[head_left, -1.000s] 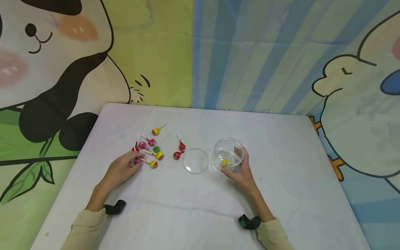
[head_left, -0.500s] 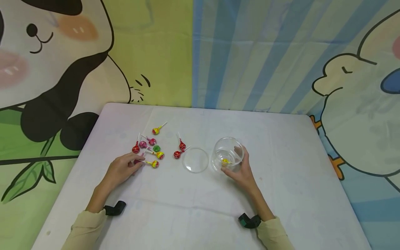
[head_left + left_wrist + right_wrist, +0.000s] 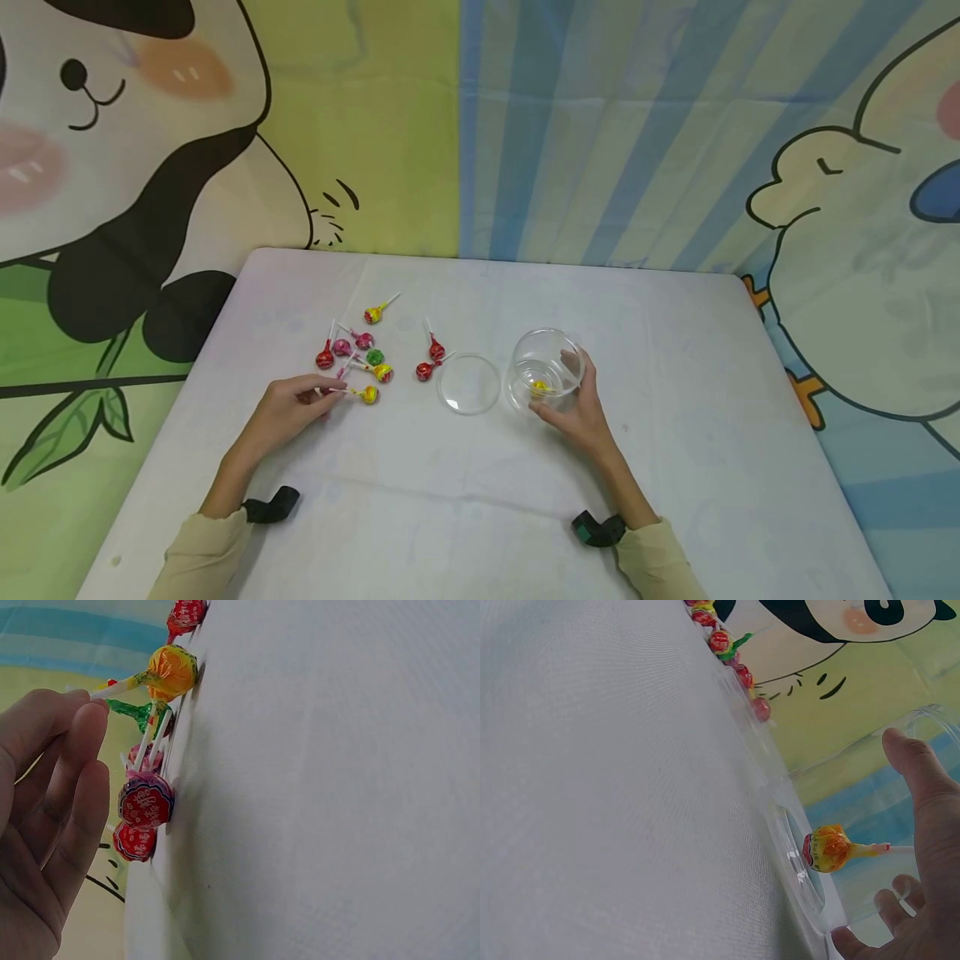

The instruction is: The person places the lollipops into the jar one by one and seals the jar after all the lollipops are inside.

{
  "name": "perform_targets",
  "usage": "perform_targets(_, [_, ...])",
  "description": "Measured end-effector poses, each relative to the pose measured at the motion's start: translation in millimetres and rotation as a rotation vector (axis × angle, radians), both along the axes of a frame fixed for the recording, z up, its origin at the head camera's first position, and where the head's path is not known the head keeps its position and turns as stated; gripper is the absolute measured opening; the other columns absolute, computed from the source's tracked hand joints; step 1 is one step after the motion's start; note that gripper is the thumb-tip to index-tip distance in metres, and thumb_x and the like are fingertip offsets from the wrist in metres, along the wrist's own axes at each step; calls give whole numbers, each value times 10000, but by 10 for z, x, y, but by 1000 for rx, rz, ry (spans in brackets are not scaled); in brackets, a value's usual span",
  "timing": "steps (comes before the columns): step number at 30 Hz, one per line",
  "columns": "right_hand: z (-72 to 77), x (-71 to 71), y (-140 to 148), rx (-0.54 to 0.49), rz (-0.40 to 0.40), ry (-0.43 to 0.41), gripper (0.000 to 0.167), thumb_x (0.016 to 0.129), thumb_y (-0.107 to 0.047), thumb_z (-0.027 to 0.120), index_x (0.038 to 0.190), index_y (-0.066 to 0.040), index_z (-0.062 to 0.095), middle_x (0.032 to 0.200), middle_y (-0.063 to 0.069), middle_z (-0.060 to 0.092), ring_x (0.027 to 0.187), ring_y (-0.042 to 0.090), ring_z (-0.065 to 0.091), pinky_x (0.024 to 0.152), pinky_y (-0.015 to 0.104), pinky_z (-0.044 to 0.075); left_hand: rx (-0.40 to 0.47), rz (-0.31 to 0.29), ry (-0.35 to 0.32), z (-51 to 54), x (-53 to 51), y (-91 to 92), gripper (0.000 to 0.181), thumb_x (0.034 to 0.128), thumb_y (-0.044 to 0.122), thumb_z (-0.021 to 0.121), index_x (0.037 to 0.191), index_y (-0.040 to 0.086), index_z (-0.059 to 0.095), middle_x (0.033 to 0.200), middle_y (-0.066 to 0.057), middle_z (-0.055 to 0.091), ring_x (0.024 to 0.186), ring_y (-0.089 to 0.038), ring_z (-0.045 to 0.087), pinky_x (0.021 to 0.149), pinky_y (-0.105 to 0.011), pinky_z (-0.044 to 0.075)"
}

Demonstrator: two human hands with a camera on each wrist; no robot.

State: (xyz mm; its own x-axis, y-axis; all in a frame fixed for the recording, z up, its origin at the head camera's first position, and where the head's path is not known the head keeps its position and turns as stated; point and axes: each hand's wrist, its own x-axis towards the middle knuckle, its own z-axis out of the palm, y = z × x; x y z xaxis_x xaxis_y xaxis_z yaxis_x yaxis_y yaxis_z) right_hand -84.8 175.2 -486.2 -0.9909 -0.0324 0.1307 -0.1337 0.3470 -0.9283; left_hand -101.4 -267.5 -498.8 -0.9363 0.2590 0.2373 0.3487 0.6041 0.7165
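Note:
My left hand (image 3: 294,407) pinches the white stick of a yellow lollipop (image 3: 174,673) between thumb and fingertips, its wrapped head pointing right. Close by lie a purple-pink lollipop (image 3: 145,801), a green lollipop (image 3: 375,356), another yellow lollipop (image 3: 383,372) and a red lollipop (image 3: 325,359). On the right, my right hand (image 3: 577,414) grips a clear round jar (image 3: 546,342) from its right side, thumb and fingers curled round the wall. Inside the jar a yellow lollipop (image 3: 828,848) stands head down, its stick partly hidden by the hand in the right wrist view.
A clear round lid (image 3: 468,384) lies left of the jar on the white table (image 3: 465,500). Two red lollipops (image 3: 431,358) lie beside it. Farther back is one more yellow lollipop (image 3: 373,315). A printed cloth (image 3: 600,133) hangs behind the table.
My left fingers have shifted from the purple-pink lollipop to the yellow one's stick. The red lollipop behind the hand shows more fully now. The right hand and jar stay in place.

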Motion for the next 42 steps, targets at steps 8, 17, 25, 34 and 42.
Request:
perform_targets(8, [-277, -81, 80, 14, -18, 28, 1084, 685, -75, 852, 1517, -126, 159, 1513, 160, 347, 1427, 342, 313, 1135, 606, 243, 31, 13, -47, 33, 27, 11, 210, 834, 66, 741, 1041, 100, 737, 684, -41, 694, 538, -123, 557, 542, -142, 432])
perform_targets(17, [-308, -91, 86, -14, -15, 36, 1102, 675, -57, 859, 1523, -148, 161, 1518, 173, 342, 1432, 343, 307, 1140, 606, 236, 121, -25, -27, 131, 45, 129, 212, 815, -9, 734, 1009, 75, 728, 738, -114, 707, 546, -157, 610, 561, -138, 480])
perform_targets(25, [-201, -58, 62, -7, -6, 32, 1080, 685, -40, 841, 1518, -133, 161, 1507, 204, 339, 1421, 363, 312, 1126, 614, 253, 234, -70, -58, 378, 75, 409, 175, 881, 15, 672, 1052, 32, 707, 900, -138, 735, 562, -104, 646, 591, -217, 548])
perform_targets(34, [-278, -66, 82, 0, -10, 46, 1077, 699, -83, 851, 1520, -212, 165, 1512, 143, 349, 1427, 325, 314, 1125, 613, 262, 371, -189, -43, 596, 52, 846, 151, 932, 16, 601, 1039, 37, 706, 896, 86, 725, 540, -99, 629, 533, -247, 532])
perform_targets(42, [-295, -78, 84, 0, -2, 68, 1077, 698, -77, 846, 1522, -186, 160, 1506, 169, 348, 1421, 348, 314, 1112, 634, 262, 469, -200, -78, 734, -31, 1288, 152, 946, 64, 601, 1043, 11, 705, 795, -30, 710, 535, -121, 620, 535, -254, 532])
